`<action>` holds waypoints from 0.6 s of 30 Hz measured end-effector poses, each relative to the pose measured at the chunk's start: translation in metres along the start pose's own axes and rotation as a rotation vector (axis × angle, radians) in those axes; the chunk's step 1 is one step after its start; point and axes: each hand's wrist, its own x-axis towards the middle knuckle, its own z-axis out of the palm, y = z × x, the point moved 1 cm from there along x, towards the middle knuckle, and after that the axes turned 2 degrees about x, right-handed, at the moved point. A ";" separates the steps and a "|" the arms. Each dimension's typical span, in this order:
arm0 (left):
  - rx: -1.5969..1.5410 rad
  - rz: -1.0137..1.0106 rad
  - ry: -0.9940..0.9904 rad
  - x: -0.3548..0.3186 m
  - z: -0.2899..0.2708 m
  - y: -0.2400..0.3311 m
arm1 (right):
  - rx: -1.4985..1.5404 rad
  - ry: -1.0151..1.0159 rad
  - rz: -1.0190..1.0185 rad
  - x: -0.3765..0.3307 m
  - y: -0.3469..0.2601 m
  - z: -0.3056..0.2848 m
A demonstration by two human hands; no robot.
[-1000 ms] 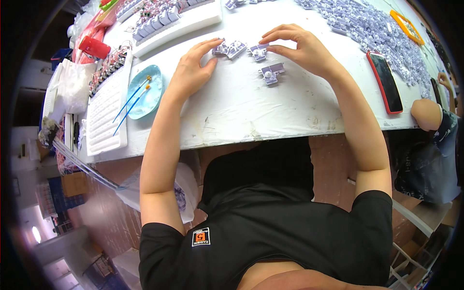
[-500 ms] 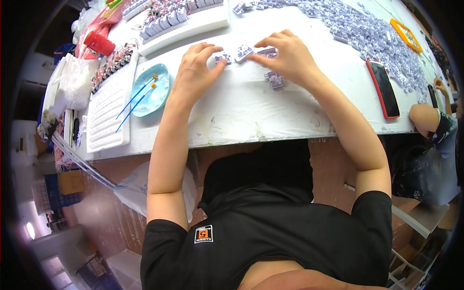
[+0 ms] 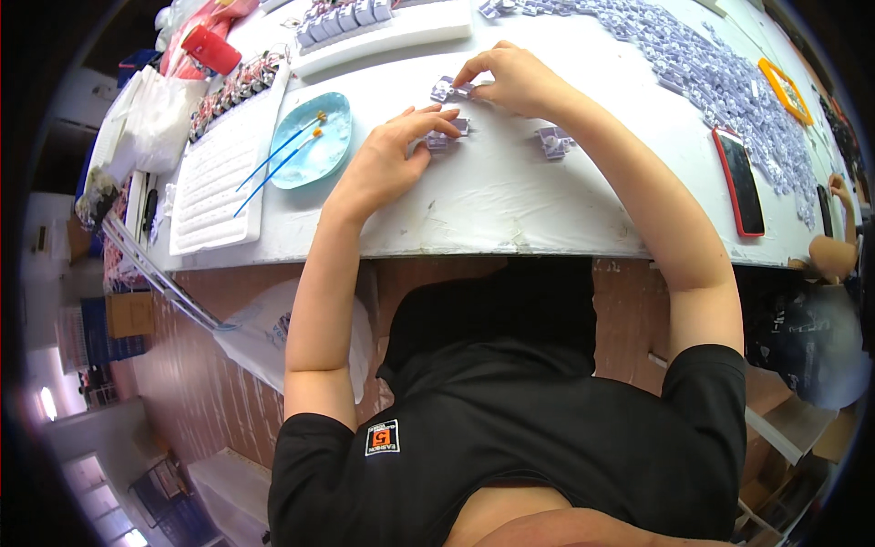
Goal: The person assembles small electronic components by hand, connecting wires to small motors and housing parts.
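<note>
My right hand (image 3: pixel 524 80) bends down at the far middle of the table, thumb and forefinger pinching the right end of a small pale-lilac plastic part (image 3: pixel 443 88). Just nearer and to the left, my left hand (image 3: pixel 392 155) has its fingers stretched across a second lilac part (image 3: pixel 442 140), thumb at its left side. The fingers partly cover that part, which seems loosely held on the tabletop. A third lilac part (image 3: pixel 553 142) lies by itself under my right forearm.
A heap of lilac parts (image 3: pixel 702 73) spreads over the far right, near an orange frame (image 3: pixel 786 91) and a red-edged phone (image 3: pixel 738 182). Left stand a blue dish (image 3: pixel 337 150) with two brushes, a white ridged tray (image 3: pixel 214 205) and a foam tray (image 3: pixel 392 46) of parts. Another person's arm (image 3: pixel 834 251) shows far right.
My right hand has moved left and away from me, onto the farther part. My left hand has shifted right and nearer, its fingers now over another part. The whole view has shifted slightly.
</note>
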 end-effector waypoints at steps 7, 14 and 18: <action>-0.011 0.093 0.050 -0.007 0.006 0.000 | 0.082 0.005 -0.167 0.008 0.003 0.015; -0.168 0.158 0.427 -0.033 -0.062 0.019 | 0.162 0.293 -0.256 -0.061 -0.022 -0.034; -0.175 -0.004 0.785 -0.065 -0.168 -0.029 | 0.152 0.293 -0.212 -0.147 -0.053 -0.055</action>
